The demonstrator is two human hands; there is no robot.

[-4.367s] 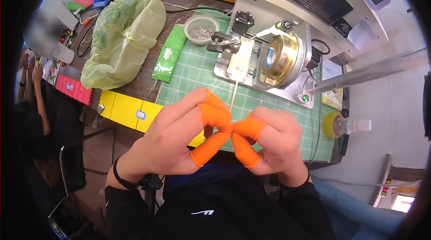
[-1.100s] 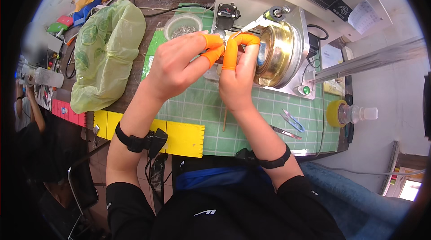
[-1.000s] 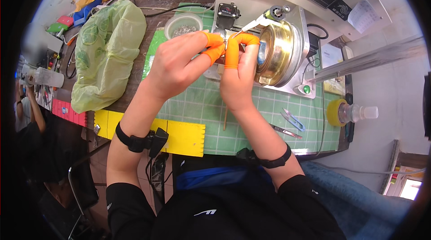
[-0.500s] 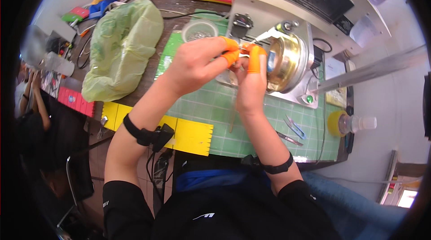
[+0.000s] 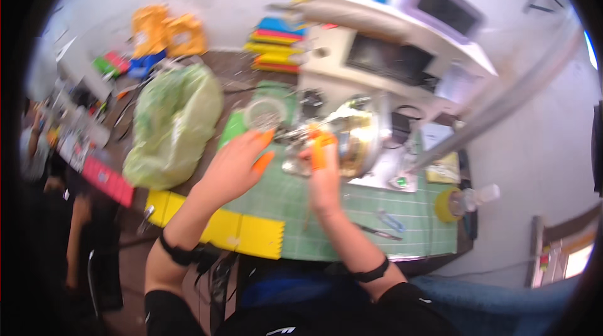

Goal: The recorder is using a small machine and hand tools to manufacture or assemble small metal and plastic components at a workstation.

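the left hand (image 5: pixel 232 171), its covered fingers in orange rubber, has thumb and index apart; the index tip overlaps the near edge of a round white plastic bowl (image 5: pixel 266 102) of small silver metal pieces (image 5: pixel 266 121), though blur hides whether they touch. the right hand (image 5: pixel 325 180), likewise orange-tipped, bends its fingers over a black-and-silver metal clamp (image 5: pixel 290 136), partly hiding it; i cannot tell whether they grip anything. crowding them on the right is a shiny gold metal drum (image 5: pixel 359 147).

a shiny green plastic packet (image 5: pixel 233 129) lies just left of the bowl, partly behind the left hand. nearer the body, on a green gridded mat (image 5: pixel 251 203), lie a thin wooden stick (image 5: pixel 306 220), a slim dark-handled knife (image 5: pixel 377 231) and light-blue snips (image 5: pixel 391 220), all clear of the fingers. farther left, a pale green plastic bag (image 5: pixel 169 129) bulges on the dark brown bench (image 5: pixel 233 67); behind the drum rises a white machine housing (image 5: pixel 326 53).
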